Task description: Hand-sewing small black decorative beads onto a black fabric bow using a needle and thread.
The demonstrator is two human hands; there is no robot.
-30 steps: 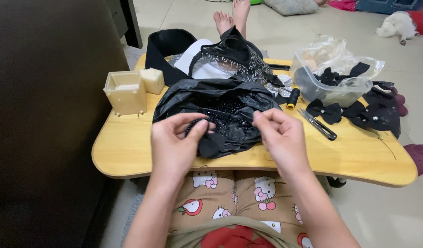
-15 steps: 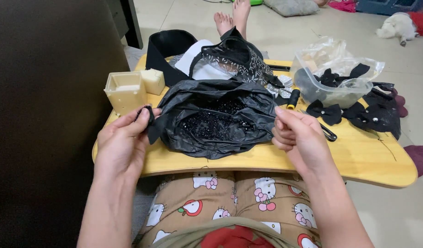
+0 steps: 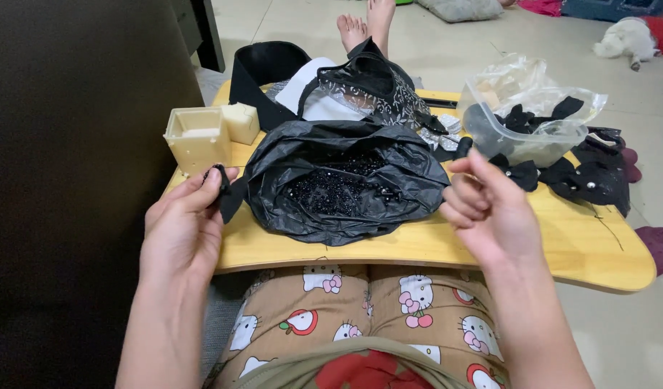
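Here, seated with patterned pyjama trousers [image 3: 360, 317] under a low wooden lap table [image 3: 591, 248], a person is working with both bare hands above its near edge. The left hand [image 3: 180, 230] is pinching a small black fabric bow [image 3: 225, 193] between thumb and fingertips, holding it over the table's left corner. The right hand [image 3: 486, 212] is hovering loosely curled beside the right of the bag, fingers bent inward; whether anything tiny is sitting between them cannot be told.

Between the hands, a crumpled black plastic bag [image 3: 346, 180] is lying open on the table, showing a heap of small shiny black beads [image 3: 331, 191] inside. Just behind the left hand, a cream square plastic box [image 3: 197, 138] is standing next to a smaller cream cube [image 3: 241, 122]. To the right, more black bows [image 3: 555, 173] are lying scattered near a clear plastic tub [image 3: 522, 137] lined with a clear bag and holding further bows. Behind the black bag, a patterned black-and-silver pouch [image 3: 375, 90] is gaping open. Farther off, bare feet [image 3: 364, 25] are resting on the tiled floor [image 3: 475, 43].
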